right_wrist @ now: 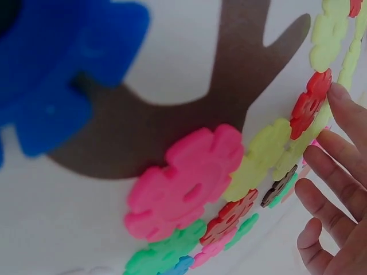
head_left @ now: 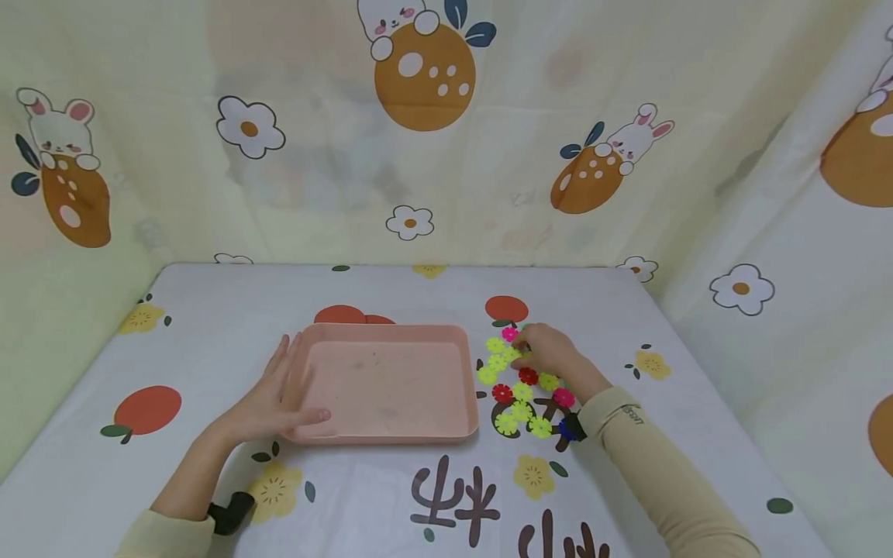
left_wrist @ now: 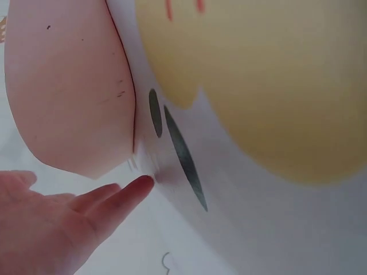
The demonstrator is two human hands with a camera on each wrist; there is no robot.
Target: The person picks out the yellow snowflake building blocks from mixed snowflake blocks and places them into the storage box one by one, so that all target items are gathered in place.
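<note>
A pink rectangular tray (head_left: pixel 391 442) lies on the table, with faint dark specks on its floor. My left hand (head_left: pixel 268 407) rests at its left edge, fingers straight and spread, the thumb along the near left corner. In the left wrist view, fingers of the left hand (left_wrist: pixel 69 223) extend beside the tray (left_wrist: pixel 69 86). Right of the tray spread several flower-shaped plastic pieces, such as a yellow one (head_left: pixel 521 411) and a red one (head_left: pixel 501 393). Over their far side reaches my right hand (head_left: pixel 551 353); in the right wrist view its fingers (right_wrist: pixel 338 172) are loosely bent beside the pieces, with nothing visibly gripped.
A pink flower piece (right_wrist: pixel 183 183), a green one (right_wrist: pixel 166 249) and a blue one (right_wrist: pixel 57 63) lie nearer the right wrist. The tablecloth (head_left: pixel 363 504) carries printed fruit, flowers and characters. A patterned curtain (head_left: pixel 314 194) hangs behind the table.
</note>
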